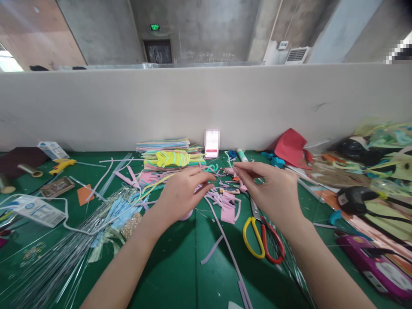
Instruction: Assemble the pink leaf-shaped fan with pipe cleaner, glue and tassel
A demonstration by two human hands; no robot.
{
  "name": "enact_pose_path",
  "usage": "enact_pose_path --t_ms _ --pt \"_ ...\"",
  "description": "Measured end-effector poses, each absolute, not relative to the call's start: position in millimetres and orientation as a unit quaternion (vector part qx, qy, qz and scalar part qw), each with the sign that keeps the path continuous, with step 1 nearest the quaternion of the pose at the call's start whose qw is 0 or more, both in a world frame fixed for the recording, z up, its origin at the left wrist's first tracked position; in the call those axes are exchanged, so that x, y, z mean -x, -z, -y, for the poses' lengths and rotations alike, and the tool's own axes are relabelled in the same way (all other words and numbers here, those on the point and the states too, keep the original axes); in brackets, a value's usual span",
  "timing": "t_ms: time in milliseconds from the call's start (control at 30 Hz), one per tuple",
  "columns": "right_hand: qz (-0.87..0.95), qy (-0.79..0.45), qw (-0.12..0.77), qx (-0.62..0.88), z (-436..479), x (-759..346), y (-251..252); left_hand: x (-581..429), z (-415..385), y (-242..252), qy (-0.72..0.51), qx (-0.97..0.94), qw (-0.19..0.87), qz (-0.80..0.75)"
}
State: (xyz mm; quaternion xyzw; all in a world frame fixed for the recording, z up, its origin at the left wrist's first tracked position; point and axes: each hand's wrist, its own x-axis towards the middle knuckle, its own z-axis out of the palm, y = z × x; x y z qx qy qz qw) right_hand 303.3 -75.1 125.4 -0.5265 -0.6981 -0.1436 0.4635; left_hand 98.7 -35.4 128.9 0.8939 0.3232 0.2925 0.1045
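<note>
My left hand hovers over the middle of the green table, thumb and fingertips brought close together. My right hand is closed in a pinch to its right, above small craft scraps. Whatever either pinch holds is too small or hidden to make out. Between and below the hands lie lilac paper strips and a lilac square. Scissors with one yellow and one red handle rest below my right hand, blades partly covered by it. A long lilac strip runs toward the front edge.
Behind the hands are a stack of pipe cleaners, a yellow fuzzy bundle and a lit phone against the partition. Clear and dark stems spread at left, near a yellow glue gun. A purple device sits right.
</note>
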Motion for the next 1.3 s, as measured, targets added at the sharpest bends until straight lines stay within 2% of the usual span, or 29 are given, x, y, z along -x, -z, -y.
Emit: enact_pose_path --t_ms 300,533,700,900,1000,1167,1300 --pt "0.708 0.134 0.455 0.523 76.0 -297.9 -124.3 -99.4 34.3 -123.5 -0.317 -0.904 0.030 -0.286" --pt "0.689 0.100 0.479 0.535 77.9 -295.5 -125.8 -101.4 35.1 -119.8 -0.286 -0.913 -0.086 -0.279" --pt "0.683 0.066 0.484 0.543 78.9 -294.7 -127.0 -100.4 32.3 -116.1 -0.267 -0.913 -0.118 -0.286" --pt "0.722 0.212 0.419 0.508 79.2 -291.7 -120.8 -99.1 31.8 -116.6 -0.249 -0.926 -0.057 -0.277" --pt "0.734 0.240 0.393 0.499 78.7 -293.0 -119.0 -96.8 31.6 -120.9 -0.271 -0.922 0.000 -0.278" --pt "0.687 0.271 0.424 0.524 75.8 -301.8 -124.7 -89.2 33.3 -136.1 -0.305 -0.890 0.097 -0.326" --pt "0.685 0.264 0.431 0.524 73.4 -306.7 -127.3 -86.9 35.7 -144.6 -0.317 -0.870 0.108 -0.362"
